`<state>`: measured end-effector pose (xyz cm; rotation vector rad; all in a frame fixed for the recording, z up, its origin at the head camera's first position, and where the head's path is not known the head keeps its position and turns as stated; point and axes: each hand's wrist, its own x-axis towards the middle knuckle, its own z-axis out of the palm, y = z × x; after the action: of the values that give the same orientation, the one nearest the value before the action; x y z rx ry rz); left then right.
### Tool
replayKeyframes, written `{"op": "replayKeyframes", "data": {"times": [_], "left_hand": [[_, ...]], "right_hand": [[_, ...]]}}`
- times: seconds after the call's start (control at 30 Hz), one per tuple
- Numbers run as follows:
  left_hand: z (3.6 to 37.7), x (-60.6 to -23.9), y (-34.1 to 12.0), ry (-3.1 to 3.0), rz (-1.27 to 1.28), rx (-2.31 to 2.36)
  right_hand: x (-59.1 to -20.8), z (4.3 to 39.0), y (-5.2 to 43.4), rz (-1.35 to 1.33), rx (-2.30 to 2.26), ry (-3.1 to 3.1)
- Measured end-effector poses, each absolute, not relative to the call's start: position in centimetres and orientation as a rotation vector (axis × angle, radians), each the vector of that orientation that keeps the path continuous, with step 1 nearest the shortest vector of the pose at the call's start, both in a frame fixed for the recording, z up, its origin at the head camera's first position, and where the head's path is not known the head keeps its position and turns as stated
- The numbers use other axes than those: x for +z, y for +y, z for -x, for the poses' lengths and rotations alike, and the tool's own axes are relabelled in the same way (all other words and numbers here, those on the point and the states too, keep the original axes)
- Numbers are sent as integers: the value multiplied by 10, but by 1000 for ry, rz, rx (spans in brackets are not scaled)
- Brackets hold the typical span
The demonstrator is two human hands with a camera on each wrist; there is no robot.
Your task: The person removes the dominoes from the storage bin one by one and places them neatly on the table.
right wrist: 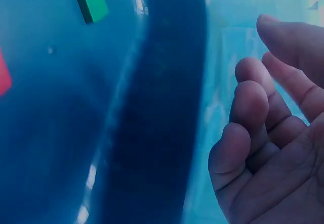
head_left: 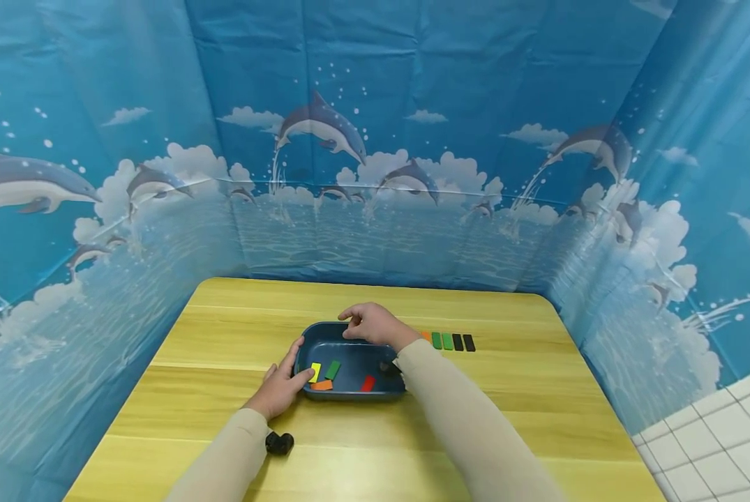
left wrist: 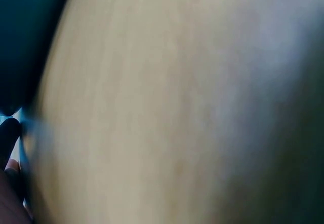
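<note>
Dark blue plastic tray (head_left: 349, 390), rectangular with rounded corners, sits near the middle of the light wooden table (head_left: 224, 432), just in front of me. My left hand (head_left: 280, 387) rests against its left wall with the thumb laid over the rim, which steadies that side, though I cannot tell from here how firmly it grips. My right hand (head_left: 375, 324) hangs over the far rim; in the right wrist view its fingers (right wrist: 248, 113) are loosely curled and grasp nothing, with the rim just beside them.

Four flat coloured pieces lie on the tray floor: a yellow one (head_left: 315, 371), a green one (head_left: 333, 369), an orange one (head_left: 321, 385) and a red one (head_left: 368, 383). A short row of similar pieces (head_left: 451, 341), green and black, lies on the table to the right of the tray, partly hidden behind my wrist. A small black object (head_left: 279, 443) sits on the table by my left sleeve. The left wrist view is too blurred to add anything.
</note>
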<state>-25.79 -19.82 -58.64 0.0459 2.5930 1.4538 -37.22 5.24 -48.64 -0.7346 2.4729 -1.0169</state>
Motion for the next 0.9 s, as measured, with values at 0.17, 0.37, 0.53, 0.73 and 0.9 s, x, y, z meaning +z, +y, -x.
{"op": "replayKeyframes", "data": {"times": [0.17,0.37,0.53,0.73,0.9], "left_hand": [[260,-587,-196,2604,-68,1456],[263,-591,-195,2626,-91,1462],[263,-592,-196,2633,-76,1470],[263,-591,-199,2633,-85,1464],[264,-593,-200,2613,-65,1467]], "right_hand": [[-508,378,40,725,-943,2435],[-530,381,38,709,-814,2391],[-543,381,36,707,-817,2381],[-552,378,29,684,-835,2415],[-556,378,25,662,-818,2467]]}}
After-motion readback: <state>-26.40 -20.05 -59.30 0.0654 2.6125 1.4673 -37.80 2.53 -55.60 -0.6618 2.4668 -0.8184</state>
